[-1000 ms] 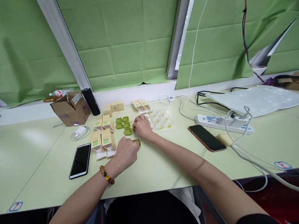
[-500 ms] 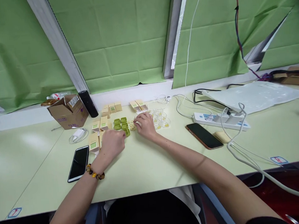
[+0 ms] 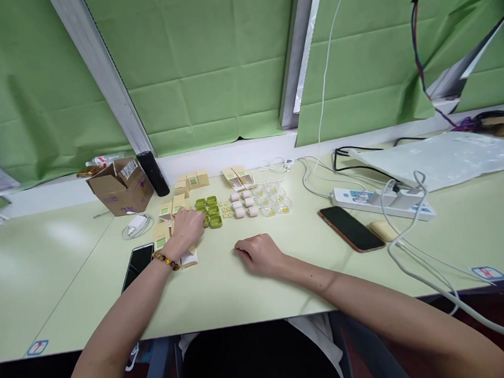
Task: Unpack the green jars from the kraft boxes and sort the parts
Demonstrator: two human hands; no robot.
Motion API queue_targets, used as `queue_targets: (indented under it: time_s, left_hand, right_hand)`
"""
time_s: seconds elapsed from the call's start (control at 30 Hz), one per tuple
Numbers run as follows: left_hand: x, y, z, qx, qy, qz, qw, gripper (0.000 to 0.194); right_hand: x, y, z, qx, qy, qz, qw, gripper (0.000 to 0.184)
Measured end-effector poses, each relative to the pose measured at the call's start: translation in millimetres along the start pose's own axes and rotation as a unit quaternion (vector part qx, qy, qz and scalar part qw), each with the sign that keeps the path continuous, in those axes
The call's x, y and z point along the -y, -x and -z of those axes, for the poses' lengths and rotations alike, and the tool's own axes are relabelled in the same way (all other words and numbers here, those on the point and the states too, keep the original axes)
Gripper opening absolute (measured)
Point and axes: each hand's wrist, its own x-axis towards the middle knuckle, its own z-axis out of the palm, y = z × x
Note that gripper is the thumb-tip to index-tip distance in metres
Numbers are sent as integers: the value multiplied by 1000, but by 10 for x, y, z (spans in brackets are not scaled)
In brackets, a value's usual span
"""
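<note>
No writing is legible to us on the cardboard box point(image 3: 120, 186). Our left hand point(image 3: 188, 227) curls loosely over the green cases point(image 3: 210, 209), right of the box, touching their left edge. Our right hand point(image 3: 259, 255), loosely curled and holding nothing, rests on the table point(image 3: 250, 293) nearer us.

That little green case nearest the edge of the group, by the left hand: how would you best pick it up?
Judging by its pose, pinch the green case across its two short sides, coming straight down from above. It lies flat and low on the table, with the left hand and other cases crowding its left and far sides; the near and right sides stand free.
</note>
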Motion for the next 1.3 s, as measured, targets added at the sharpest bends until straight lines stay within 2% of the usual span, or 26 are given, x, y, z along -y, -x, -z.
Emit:
queue_targets:
  time_s: [0.23,0.53,0.6,0.8,1.0,1.3]
  left_hand:
    - [-1,3,-39,10,7,14,1000,21]
    - [-13,69,75,15,11,14,1000,24]
    - [-49,95,86,11,10,9,1000,25]
    - [-293,175,16,8,34,-69,997,31]
    - [-420,189,0,36,56,-60,996,29]
    - [-379,173,50,32,37,-57,997,29]
  right_hand:
    - [17,-23,48,20,1,-2,1000,29]
    - [18,-23,37,28,6,13,1000,24]
    - [23,-24,48,30,5,16,999,22]
    - [38,-27,73,36,12,13,999,21]
    - [32,-25,71,37,13,16,999,21]
    - [31,-31,65,38,3,16,999,21]
